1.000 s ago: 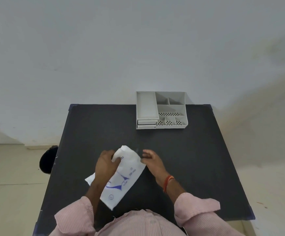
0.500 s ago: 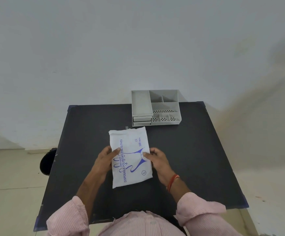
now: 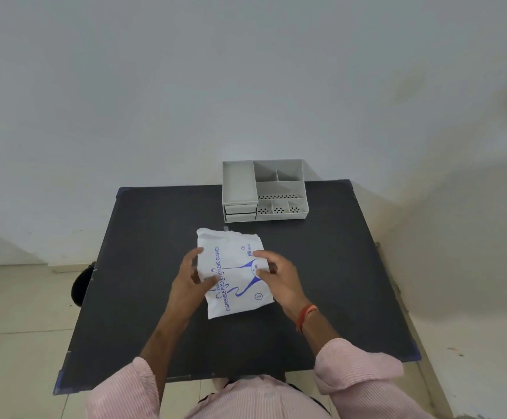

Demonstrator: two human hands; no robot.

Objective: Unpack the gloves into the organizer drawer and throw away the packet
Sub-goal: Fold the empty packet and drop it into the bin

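Observation:
A white packet of disposable gloves (image 3: 236,261) with blue print lies flat in the middle of the black table (image 3: 337,282). My left hand (image 3: 190,279) rests on the packet's left edge, thumb on top, fingers spread. Over the right side, my right hand (image 3: 273,275) presses its fingertips onto the print. The packet's far edge looks torn and ragged. A grey organizer (image 3: 265,190) stands at the table's far edge, with two shut drawers (image 3: 240,213) on its left front. No gloves are in view outside the packet.
A dark round object (image 3: 80,284) sits on the tiled floor beside the table's left edge. A plain wall rises right behind the organizer. The table's corners carry blue caps.
The packet went from lifted and folded between my hands to lying flat on the table. My hands now rest on its two sides, the right one further over the print.

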